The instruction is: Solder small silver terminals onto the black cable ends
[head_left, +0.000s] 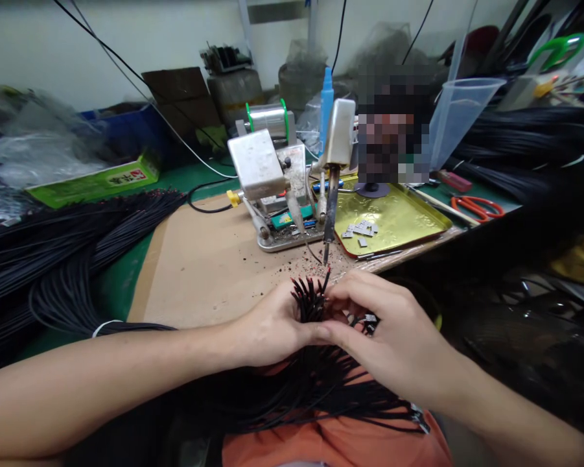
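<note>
My left hand point(277, 324) is wrapped round a bundle of black cables point(311, 301), whose reddish stripped ends point up and away from me. Close against it, my right hand point(379, 318) has its fingers curled at the same bundle, pinching one cable that stands out from the others. That cable's end is just below the tip of a soldering iron point(328, 220) mounted on a metal soldering machine point(260, 165). Small metal connectors point(369, 319) show beside my right palm. The cables' lengths hang down over my lap.
A spool of solder wire point(267, 117) sits atop the machine. Right of it is a gold tray point(393, 220) with small metal connectors point(362, 228). Orange-handled scissors point(479, 207) and a clear plastic container point(459, 123) stand further right. More black cables point(92, 259) cover the left side.
</note>
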Motion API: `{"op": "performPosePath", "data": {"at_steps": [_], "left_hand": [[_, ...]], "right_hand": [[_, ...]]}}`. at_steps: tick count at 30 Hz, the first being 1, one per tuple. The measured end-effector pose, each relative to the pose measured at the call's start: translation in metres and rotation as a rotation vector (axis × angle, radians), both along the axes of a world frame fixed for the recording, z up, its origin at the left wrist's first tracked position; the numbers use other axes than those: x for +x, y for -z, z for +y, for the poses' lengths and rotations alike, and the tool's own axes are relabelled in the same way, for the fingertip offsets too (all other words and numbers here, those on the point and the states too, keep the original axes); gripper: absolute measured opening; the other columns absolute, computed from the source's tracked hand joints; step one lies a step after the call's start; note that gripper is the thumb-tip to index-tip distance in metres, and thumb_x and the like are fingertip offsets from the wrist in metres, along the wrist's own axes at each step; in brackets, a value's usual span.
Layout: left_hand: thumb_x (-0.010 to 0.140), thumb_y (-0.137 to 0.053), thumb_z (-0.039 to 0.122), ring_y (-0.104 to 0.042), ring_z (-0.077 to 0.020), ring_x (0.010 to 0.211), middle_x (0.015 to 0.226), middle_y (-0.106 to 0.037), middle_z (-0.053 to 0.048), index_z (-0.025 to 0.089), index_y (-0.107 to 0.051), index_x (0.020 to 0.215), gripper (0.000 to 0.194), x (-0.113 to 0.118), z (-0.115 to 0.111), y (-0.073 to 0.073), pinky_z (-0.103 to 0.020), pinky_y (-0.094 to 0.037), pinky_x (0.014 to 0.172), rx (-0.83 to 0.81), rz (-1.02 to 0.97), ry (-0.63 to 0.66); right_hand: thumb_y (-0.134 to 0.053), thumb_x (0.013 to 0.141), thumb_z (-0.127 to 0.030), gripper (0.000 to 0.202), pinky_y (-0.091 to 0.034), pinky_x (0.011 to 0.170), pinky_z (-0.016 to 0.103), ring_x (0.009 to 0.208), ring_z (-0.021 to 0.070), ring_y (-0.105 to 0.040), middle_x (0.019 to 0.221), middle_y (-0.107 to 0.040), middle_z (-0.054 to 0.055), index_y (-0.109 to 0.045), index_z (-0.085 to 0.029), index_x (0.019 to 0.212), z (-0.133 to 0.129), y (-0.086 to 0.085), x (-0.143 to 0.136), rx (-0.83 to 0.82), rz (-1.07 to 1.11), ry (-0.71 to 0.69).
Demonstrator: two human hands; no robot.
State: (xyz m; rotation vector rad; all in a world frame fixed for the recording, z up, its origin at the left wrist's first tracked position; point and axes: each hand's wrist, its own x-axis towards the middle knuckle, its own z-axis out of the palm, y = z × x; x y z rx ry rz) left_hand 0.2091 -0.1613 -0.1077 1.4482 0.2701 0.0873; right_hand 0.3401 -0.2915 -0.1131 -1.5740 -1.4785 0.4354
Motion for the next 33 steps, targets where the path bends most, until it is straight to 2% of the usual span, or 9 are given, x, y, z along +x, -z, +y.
{"op": "performPosePath", "data": {"at_steps": [4,8,12,16,21,23,26,28,33], "left_hand": [[0.072,-0.082,0.019,-0.059,-0.0163,0.080,0.080,-0.064,0.000,0.014,-0.068,0.082,0.017,0.000,0.001,-0.002,-0.028,-0.049,0.077,0.053,0.048,-0.021],[0.076,-0.077,0.024,-0.059,-0.0155,0.073,0.074,-0.065,-0.001,0.013,-0.070,0.078,0.013,-0.001,0.001,-0.005,-0.027,-0.048,0.071,0.206,0.072,-0.117],[0.082,-0.072,0.027,-0.058,-0.0144,0.068,0.069,-0.065,-0.002,0.013,-0.070,0.074,0.016,-0.002,0.002,-0.005,-0.025,-0.047,0.066,0.298,0.074,-0.193],[0.082,-0.071,0.024,-0.058,-0.0135,0.064,0.067,-0.065,-0.001,0.012,-0.072,0.081,0.012,-0.003,0.002,-0.002,-0.024,-0.047,0.062,0.273,0.106,-0.201],[0.078,-0.076,0.027,-0.058,-0.0123,0.061,0.067,-0.066,-0.002,0.010,-0.073,0.084,0.018,-0.004,-0.002,-0.007,-0.023,-0.046,0.058,0.189,0.156,-0.198],[0.079,-0.076,0.028,-0.056,-0.0109,0.058,0.063,-0.064,-0.001,0.010,-0.071,0.082,0.018,-0.004,-0.004,-0.011,-0.021,-0.044,0.055,0.150,0.175,-0.213],[0.082,-0.072,0.026,-0.050,-0.0076,0.050,0.057,-0.061,0.002,0.010,-0.069,0.083,0.016,-0.004,-0.005,-0.014,-0.018,-0.039,0.048,0.105,0.169,-0.230],[0.085,-0.070,0.027,-0.048,-0.0068,0.049,0.056,-0.061,0.001,0.011,-0.069,0.082,0.017,-0.004,-0.006,-0.014,-0.017,-0.036,0.046,0.110,0.165,-0.235],[0.084,-0.069,0.028,-0.051,-0.0079,0.049,0.057,-0.062,0.000,0.011,-0.069,0.078,0.018,-0.003,-0.004,-0.015,-0.016,-0.035,0.043,0.152,0.188,-0.225]], "right_hand": [[-0.065,0.088,-0.013,0.012,-0.046,0.068,0.030,0.075,0.0157,-0.058,0.078,-0.062,0.001,-0.064,-0.019,0.078,0.004,0.008,-0.007,0.024,0.059,0.061],[-0.064,0.093,-0.019,0.011,-0.050,0.077,0.029,0.084,0.0163,-0.065,0.088,-0.070,0.001,-0.072,-0.023,0.088,-0.002,0.003,0.003,-0.022,0.184,0.070],[-0.068,0.091,-0.024,0.007,-0.052,0.081,0.029,0.086,0.0167,-0.069,0.090,-0.074,0.000,-0.075,-0.025,0.091,-0.003,0.004,0.008,-0.023,0.258,0.119],[-0.076,0.085,-0.029,0.008,-0.053,0.073,0.029,0.079,0.0173,-0.068,0.084,-0.074,0.002,-0.075,-0.022,0.086,0.000,0.007,0.009,-0.038,0.380,0.163],[-0.079,0.082,-0.030,0.012,-0.052,0.069,0.027,0.074,0.0161,-0.066,0.079,-0.072,0.002,-0.074,-0.019,0.082,0.000,0.010,0.011,-0.039,0.499,0.103],[-0.078,0.083,-0.028,0.011,-0.051,0.069,0.026,0.074,0.0152,-0.065,0.079,-0.071,0.002,-0.073,-0.018,0.080,0.000,0.011,0.016,-0.019,0.546,0.071],[-0.078,0.083,-0.027,0.010,-0.049,0.064,0.023,0.068,0.0123,-0.061,0.074,-0.067,-0.001,-0.072,-0.020,0.082,0.002,0.013,0.026,0.058,0.622,0.114],[-0.077,0.084,-0.027,0.009,-0.049,0.062,0.023,0.067,0.0122,-0.060,0.075,-0.067,-0.001,-0.072,-0.020,0.084,0.002,0.012,0.029,0.052,0.582,0.151],[-0.067,0.091,-0.026,0.010,-0.054,0.078,0.030,0.085,0.0177,-0.068,0.094,-0.072,0.002,-0.072,-0.023,0.100,-0.001,0.007,0.020,-0.009,0.267,0.124]]}}
